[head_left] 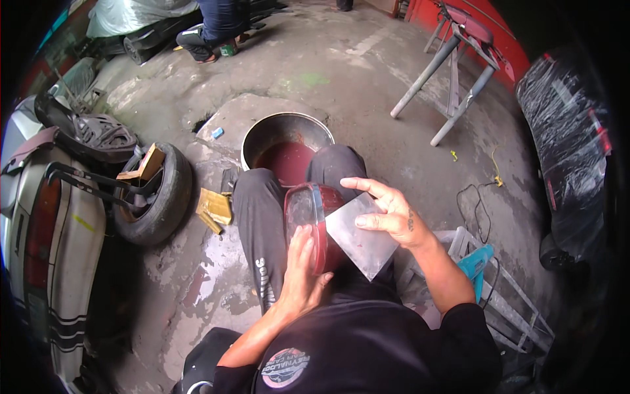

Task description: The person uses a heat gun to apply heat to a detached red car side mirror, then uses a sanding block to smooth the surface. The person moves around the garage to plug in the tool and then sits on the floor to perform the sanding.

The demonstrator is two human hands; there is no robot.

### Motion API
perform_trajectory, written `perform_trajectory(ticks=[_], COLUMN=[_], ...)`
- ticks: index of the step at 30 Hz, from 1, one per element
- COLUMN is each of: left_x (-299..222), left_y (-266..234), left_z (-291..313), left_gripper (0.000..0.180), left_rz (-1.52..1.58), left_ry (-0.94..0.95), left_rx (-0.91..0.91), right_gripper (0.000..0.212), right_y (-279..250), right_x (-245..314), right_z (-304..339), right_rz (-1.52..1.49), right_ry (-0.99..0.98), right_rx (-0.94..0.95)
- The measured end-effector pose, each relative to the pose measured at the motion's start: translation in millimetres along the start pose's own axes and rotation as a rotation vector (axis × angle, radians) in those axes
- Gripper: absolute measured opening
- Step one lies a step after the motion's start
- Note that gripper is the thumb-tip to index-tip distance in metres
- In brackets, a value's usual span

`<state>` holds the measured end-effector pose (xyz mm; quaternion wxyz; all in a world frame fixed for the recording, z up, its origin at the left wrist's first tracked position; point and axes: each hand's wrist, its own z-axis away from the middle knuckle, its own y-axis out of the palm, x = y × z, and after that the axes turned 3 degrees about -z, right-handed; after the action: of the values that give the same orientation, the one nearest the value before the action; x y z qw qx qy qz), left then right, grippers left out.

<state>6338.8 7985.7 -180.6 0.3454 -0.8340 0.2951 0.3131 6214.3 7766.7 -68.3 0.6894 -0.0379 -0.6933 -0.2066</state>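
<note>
A red car tail light (306, 209) with a clear band lies across my lap between my thighs. My left hand (303, 279) holds it from the near left side, fingers pressed along the red lens and thumb apart. To its right, my right hand (387, 213) pinches a grey square sheet of sandpaper (361, 240) between thumb and fingers, index finger extended over its far edge. The sheet is tilted, one corner close to or over the lens's right side; whether they touch I cannot tell. Just beyond my knees stands a dark round basin (251, 141) with reddish liquid in it.
Left are a tyre (161, 203), a yellowish folded piece (215, 207) and car body parts (62, 262). A blue power tool (474, 264) rests by a metal frame (518, 315) at right. Farther off are a trestle (453, 85) and a crouching person (220, 26).
</note>
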Motion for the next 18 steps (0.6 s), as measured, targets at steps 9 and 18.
perform_trajectory(ticks=[9, 18], left_x=[-15.4, -43.1], left_y=[-15.7, -8.4], left_z=[-11.8, -16.7], left_gripper=[0.081, 0.054], left_rz=[-0.084, -0.625], left_ry=[0.040, 0.399], left_rx=[-0.001, 0.309], right_gripper=[0.064, 0.054], right_y=[0.8, -2.6], right_x=[-24.8, -47.3], right_z=[11.2, -5.2], right_rz=[-0.114, 0.162], right_ry=[-0.026, -0.336], right_rx=[-0.065, -0.032])
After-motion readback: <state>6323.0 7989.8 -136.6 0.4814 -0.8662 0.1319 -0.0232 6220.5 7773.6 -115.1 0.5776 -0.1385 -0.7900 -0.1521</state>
